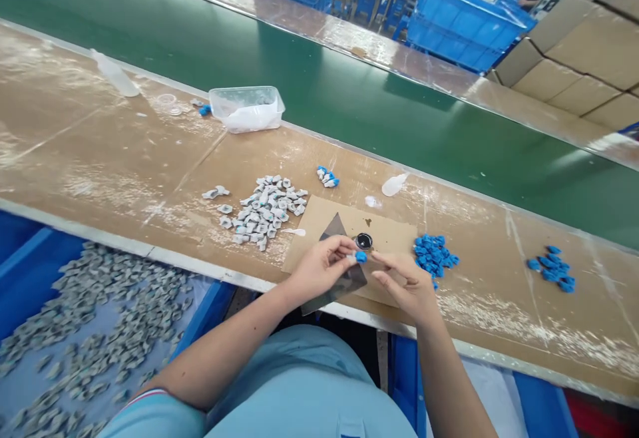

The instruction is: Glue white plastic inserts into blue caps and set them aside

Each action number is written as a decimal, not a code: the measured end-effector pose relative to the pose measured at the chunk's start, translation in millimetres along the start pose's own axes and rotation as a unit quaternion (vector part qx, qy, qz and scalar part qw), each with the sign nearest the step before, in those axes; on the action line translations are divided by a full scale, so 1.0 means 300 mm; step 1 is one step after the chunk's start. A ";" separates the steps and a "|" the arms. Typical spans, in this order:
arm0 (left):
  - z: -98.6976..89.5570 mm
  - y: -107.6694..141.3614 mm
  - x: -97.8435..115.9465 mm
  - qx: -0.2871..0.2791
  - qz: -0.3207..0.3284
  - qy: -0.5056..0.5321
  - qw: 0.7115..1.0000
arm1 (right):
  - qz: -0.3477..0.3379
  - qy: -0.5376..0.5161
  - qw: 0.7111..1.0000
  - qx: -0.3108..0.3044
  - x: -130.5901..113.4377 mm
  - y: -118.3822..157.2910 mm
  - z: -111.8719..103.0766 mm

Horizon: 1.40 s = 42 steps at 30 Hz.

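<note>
My left hand [319,266] pinches a small grey-and-blue piece [360,257] between thumb and fingertips, its blue end facing right. Just to the right, my right hand [408,286] has thumb and forefinger apart, with nothing visible between them. Behind the fingertips is a small round black dish [364,241] on a cardboard sheet [312,218]. A dark flat sheet [315,301] lies partly under my left hand. To the left spreads a pile of grey pieces [267,212]; a heap of blue pieces [433,255] lies beside my right hand.
A clear plastic tub [247,108] and a white bottle [114,73] stand toward the green conveyor belt [319,85]. More blue pieces [553,269] lie far right. A few joined pieces [327,176] sit behind the cardboard. A blue bin [210,305] holds many grey pieces at lower left.
</note>
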State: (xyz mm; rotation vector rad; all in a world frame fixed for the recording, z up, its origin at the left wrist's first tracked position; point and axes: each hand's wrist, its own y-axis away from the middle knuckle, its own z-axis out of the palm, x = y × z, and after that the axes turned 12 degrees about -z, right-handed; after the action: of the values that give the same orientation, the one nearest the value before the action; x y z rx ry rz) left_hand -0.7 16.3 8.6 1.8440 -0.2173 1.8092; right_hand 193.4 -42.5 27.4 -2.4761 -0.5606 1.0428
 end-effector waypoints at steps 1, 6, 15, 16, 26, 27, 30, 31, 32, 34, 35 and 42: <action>-0.022 -0.020 0.020 0.028 0.004 -0.035 0.999 | 0.019 0.045 0.999 0.010 0.017 0.008 -0.030; -0.140 -0.173 0.130 0.170 0.017 -0.229 0.958 | 0.074 0.253 0.962 -0.067 0.116 0.071 -0.174; -0.221 -0.313 0.172 0.218 0.021 -0.356 0.908 | -0.011 0.303 0.941 -0.151 0.166 0.117 -0.159; -0.238 -0.295 0.173 0.233 0.028 -0.363 0.902 | -0.016 0.303 0.943 -0.132 0.165 0.116 -0.152; -0.335 -0.068 0.108 0.208 0.076 -0.496 0.840 | 0.010 0.181 0.981 -0.065 0.136 0.068 -0.094; -0.321 -0.072 0.097 0.202 0.076 -0.516 0.829 | 0.014 0.172 0.983 -0.065 0.131 0.059 -0.086; -0.278 -0.103 0.073 0.194 0.063 -0.576 0.792 | 0.069 0.146 0.986 -0.029 0.111 0.046 -0.064; -0.268 -0.112 0.068 0.192 0.059 -0.591 0.781 | 0.090 0.129 0.987 -0.014 0.105 0.045 -0.058; -0.262 -0.119 0.063 0.193 0.058 -0.601 0.774 | 0.106 0.110 0.988 -0.001 0.098 0.045 -0.053; -0.257 -0.121 0.057 0.206 0.075 -0.594 0.774 | 0.117 0.070 0.991 0.018 0.087 0.045 -0.043; -0.256 -0.117 0.054 0.219 0.094 -0.575 0.783 | 0.111 0.055 0.992 0.024 0.082 0.044 -0.040; -0.162 -0.012 0.020 0.198 0.101 -0.201 0.954 | 0.033 0.024 0.999 0.032 0.058 -0.006 -0.017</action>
State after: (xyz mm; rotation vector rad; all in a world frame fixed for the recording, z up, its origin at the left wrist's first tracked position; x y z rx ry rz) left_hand -41.2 44.1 11.0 2.5567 -0.2081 1.6757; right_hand 207.9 -33.2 21.6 -2.4728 -0.4261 1.0067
